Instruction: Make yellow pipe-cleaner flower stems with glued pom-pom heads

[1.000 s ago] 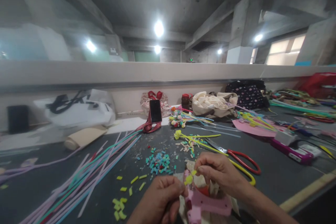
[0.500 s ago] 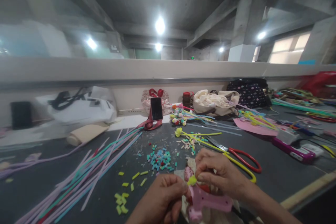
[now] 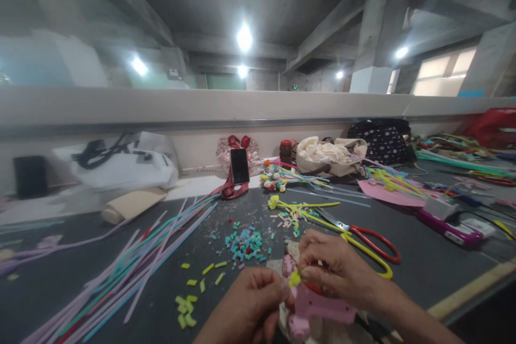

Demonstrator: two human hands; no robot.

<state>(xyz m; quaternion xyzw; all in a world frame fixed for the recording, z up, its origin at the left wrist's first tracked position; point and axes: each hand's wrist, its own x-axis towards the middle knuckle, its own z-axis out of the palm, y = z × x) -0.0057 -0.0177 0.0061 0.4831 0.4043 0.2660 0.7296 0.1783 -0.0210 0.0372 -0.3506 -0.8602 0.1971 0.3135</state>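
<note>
My right hand (image 3: 332, 263) pinches a small bright-yellow fuzzy piece (image 3: 294, 278) between thumb and fingertips. Close on its left, my left hand (image 3: 253, 301) is closed in a pinch; whatever its fingertips grip is hidden. Beneath both hands lies a pink glue gun (image 3: 322, 306), its black cord running off to the lower right. It rests on a crumpled beige cloth (image 3: 293, 250). A patterned pink item (image 3: 288, 265) shows just behind the yellow piece. Beyond my right hand are red-handled scissors (image 3: 373, 242) and a bent yellow pipe cleaner (image 3: 368, 257).
Long pastel pipe cleaners (image 3: 133, 274) spread across the left of the dark table. Cut yellow bits (image 3: 185, 306) and a pile of blue bits (image 3: 245, 244) lie nearer. A phone (image 3: 240, 165) stands at the back. A purple device (image 3: 449, 230) is at right.
Both hands stay almost in place, with only a slight shift of the fingers around the yellow piece. The whole view has moved a little.
</note>
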